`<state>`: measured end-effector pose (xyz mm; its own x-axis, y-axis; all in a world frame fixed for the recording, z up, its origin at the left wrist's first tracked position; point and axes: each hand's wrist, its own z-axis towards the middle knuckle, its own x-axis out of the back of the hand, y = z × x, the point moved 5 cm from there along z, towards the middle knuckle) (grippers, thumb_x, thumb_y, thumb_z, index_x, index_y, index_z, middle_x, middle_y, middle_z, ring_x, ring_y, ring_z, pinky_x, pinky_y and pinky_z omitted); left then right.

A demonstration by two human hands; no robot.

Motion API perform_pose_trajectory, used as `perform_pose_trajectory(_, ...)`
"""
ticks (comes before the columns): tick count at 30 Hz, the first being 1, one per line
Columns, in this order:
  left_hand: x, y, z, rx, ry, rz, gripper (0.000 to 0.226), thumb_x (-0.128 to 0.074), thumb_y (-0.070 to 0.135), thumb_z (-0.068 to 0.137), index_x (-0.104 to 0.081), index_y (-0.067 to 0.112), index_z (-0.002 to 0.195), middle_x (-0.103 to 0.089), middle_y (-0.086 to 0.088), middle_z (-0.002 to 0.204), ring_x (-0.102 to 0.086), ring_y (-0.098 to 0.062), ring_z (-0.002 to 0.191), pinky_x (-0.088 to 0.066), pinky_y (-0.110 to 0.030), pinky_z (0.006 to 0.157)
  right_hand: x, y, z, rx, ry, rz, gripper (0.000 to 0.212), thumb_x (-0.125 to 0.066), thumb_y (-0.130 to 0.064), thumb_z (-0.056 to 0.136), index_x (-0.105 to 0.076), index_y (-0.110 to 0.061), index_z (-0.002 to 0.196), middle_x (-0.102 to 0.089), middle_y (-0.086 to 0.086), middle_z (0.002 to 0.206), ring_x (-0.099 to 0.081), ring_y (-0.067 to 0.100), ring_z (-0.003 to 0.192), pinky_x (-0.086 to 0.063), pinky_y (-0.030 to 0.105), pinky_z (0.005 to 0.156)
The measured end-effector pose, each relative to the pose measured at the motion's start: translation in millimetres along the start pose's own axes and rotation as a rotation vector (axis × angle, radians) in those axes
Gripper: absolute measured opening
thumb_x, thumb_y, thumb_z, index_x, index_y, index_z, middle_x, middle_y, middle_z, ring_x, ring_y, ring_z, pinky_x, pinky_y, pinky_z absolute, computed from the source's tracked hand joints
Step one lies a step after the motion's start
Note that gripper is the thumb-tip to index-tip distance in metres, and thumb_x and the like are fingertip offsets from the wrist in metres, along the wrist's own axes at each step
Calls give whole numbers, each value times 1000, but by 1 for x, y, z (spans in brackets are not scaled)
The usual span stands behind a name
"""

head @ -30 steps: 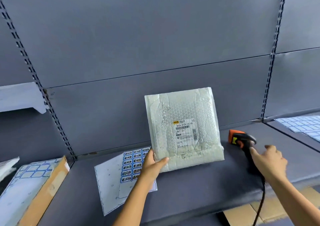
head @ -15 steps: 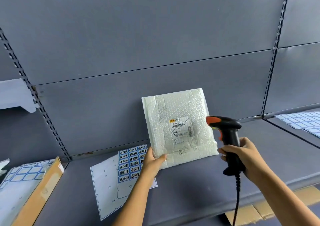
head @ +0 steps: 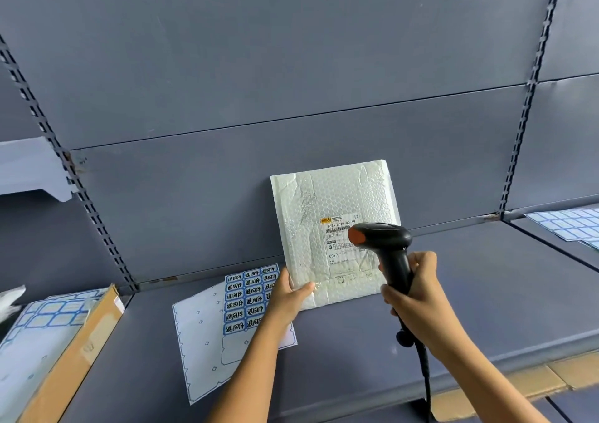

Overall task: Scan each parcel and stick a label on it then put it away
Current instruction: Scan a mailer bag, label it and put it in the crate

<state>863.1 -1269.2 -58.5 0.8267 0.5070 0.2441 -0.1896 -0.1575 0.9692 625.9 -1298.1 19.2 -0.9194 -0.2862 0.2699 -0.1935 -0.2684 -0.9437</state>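
White bubble-wrap parcel (head: 324,202) stands on edge on the grey shelf (head: 486,293), tilted back toward the rear panel, with its printed shipping label (head: 337,228) facing the camera. Left hand (head: 290,296): grip pinches the parcel's lower-left corner, thumb on the front. Right hand (head: 418,296): grip wrapped round the handle of the black barcode scanner (head: 385,237). Its orange-tipped head sits in front of the shipping label and hides part of it; can't tell if they touch. Scanner cable (head: 424,367) hangs below the right hand. Sticker sheet (head: 249,296) with blue-bordered stickers lies flat on the shelf just left of the parcel, partly under the left forearm. Cardboard box (head: 81,341) at far left, a label sheet on top. Blank label sheets (head: 567,224) on the next shelf bay, far right
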Motion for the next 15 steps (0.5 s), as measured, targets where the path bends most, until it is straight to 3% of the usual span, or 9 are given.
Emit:
perform_pose_trajectory(2,-1,1,-1,1,-7,-2,46,-64,17,89,-44,18,130,-57,-1,126,-56,-14,109,-44,-29,93,-1,0,1,5,-6,-1,32,-55,3,83,-30,-13,96,-51,19,99,-49,26,66,-49,53,63)
perform_pose_trajectory(7,-1,-2,0,13,-1,26,73,-69,35,79,-34,19,142,-50,-1,138,-50,-19,124,-40,-44,107,-1,2,1,7,-26,-14,31,-53,4,83,-30,-12,96,-51,23,100,-48,25,65,-46,43,59)
perform_pose_trajectory(12,0,-7,2,30,5,15,83,-71,44,72,-34,21,142,-48,0,140,-49,-18,126,-39,-44,108,1,2,-1,6,-4,-16,33,-57,2,82,-31,-15,94,-54,20,99,-49,26,65,-49,51,61)
perform_pose_trajectory(15,-1,-2,-2,2,-3,3,62,-68,29,84,-39,19,138,-53,1,134,-52,-18,121,-41,-41,106,6,0,-3,4,25,-7,34,-59,1,83,-32,-16,93,-55,21,93,-51,26,64,-49,50,60)
